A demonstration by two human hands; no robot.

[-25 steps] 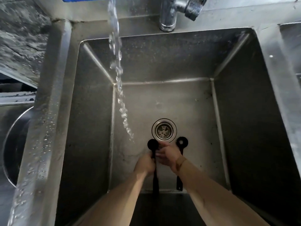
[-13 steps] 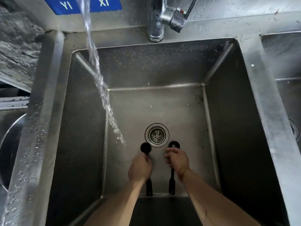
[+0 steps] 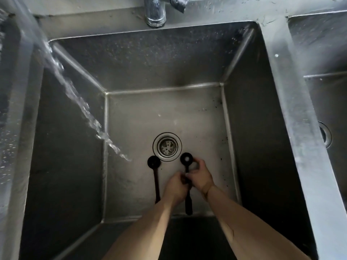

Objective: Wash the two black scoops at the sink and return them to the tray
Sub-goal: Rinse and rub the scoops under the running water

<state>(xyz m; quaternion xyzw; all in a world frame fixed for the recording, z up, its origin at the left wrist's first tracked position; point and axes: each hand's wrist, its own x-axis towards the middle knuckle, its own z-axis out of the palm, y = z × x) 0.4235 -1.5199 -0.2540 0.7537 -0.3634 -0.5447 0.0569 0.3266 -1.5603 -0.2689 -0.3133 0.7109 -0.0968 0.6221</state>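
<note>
Two black long-handled scoops lie deep in a steel sink (image 3: 249, 128), just in front of the drain (image 3: 167, 146). The left scoop (image 3: 155, 173) rests alone on the sink floor, with nothing touching it. On the right scoop (image 3: 186, 160) both of my hands meet at the handle: my left hand (image 3: 176, 186) grips it from the left, my right hand (image 3: 200, 175) pinches it from the right, just below the round bowl. The handle's lower end sticks out beneath my hands. No tray is in view.
A stream of water (image 3: 75, 94) falls slantwise from the upper left and lands on the sink floor left of the scoops. The tap base (image 3: 155, 14) stands on the back rim. A second basin (image 3: 326, 102) lies to the right.
My left hand let go of the left scoop and moved right, joining my right hand on the right scoop. The left scoop now lies free on the sink floor.
</note>
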